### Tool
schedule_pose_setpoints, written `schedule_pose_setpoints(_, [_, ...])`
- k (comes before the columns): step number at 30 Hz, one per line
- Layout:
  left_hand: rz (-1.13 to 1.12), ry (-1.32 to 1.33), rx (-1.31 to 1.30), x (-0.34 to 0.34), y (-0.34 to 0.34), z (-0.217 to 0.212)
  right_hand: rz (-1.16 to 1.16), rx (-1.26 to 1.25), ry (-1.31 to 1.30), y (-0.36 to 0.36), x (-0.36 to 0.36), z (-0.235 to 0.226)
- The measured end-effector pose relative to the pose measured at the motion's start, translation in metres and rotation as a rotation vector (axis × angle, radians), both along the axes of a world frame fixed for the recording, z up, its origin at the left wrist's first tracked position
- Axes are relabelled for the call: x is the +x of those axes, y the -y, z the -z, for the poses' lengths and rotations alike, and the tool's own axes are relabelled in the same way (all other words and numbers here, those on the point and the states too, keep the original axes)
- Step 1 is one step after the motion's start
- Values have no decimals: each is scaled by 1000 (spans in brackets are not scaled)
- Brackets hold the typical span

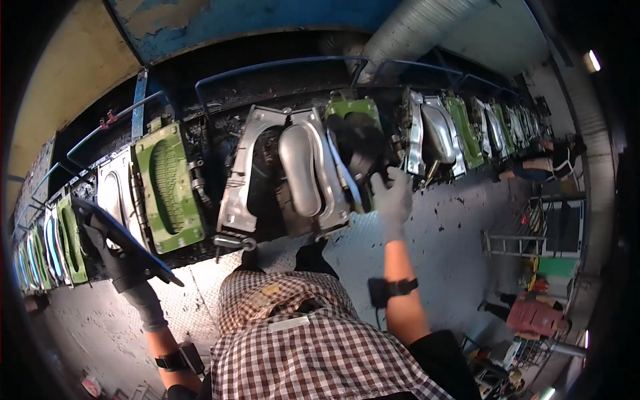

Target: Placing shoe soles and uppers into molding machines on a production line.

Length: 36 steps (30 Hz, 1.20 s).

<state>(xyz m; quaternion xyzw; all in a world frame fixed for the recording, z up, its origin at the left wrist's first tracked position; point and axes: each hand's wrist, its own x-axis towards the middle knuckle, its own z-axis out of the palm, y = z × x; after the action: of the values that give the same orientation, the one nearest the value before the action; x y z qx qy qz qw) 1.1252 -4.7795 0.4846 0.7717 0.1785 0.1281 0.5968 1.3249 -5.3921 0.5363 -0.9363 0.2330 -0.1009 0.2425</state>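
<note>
While the person stands facing a long row of shoe-sole moulds, the right hand (392, 195), in a grey glove, reaches up to the open metal mould (293, 177) straight ahead. Its fingers are closed on a black rubber piece (360, 143) that sits at the right edge of that mould, against a green mould half (353, 107) behind it. The silver foot-shaped form (300, 170) in the middle of the open mould lies just left of the hand, not touched.

Off to the left, the left hand (123, 263), in a dark glove, is held well away from the mould. Its fingers grip a flat black sole-shaped piece (123, 240), which slants from upper left to lower right and hides most of the palm.

Another green mould (168, 187) stands between the two hands, and more moulds run off along the line to both sides. A checked shirt (307, 340) fills the lower middle, over a speckled grey floor (440, 253). Far right, a second person (533, 317) in a red top crouches low.
</note>
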Motion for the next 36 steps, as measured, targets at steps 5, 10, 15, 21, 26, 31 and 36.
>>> schedule_pose_setpoints(5, [17,44,295,107,211,-85,-354,15,-198,-1,33,-3])
schedule_pose_setpoints(10, [68,115,410,160,355,-124,-572,270,78,32,49,-8])
schedule_pose_setpoints(15, [144,140,-590,225,513,-163,-471,252,331,166,45,-32])
schedule_pose_setpoints(21, [456,-184,-221,300,702,-66,82,-11,-4,423,82,-15])
schedule_pose_setpoints(26, [466,-423,-550,381,887,-62,139,-90,-36,525,148,-38])
schedule_pose_setpoints(31, [1004,-237,-337,400,961,-22,53,488,107,599,161,50])
schedule_pose_setpoints(36, [1019,-165,-298,348,876,-59,55,492,358,565,115,75])
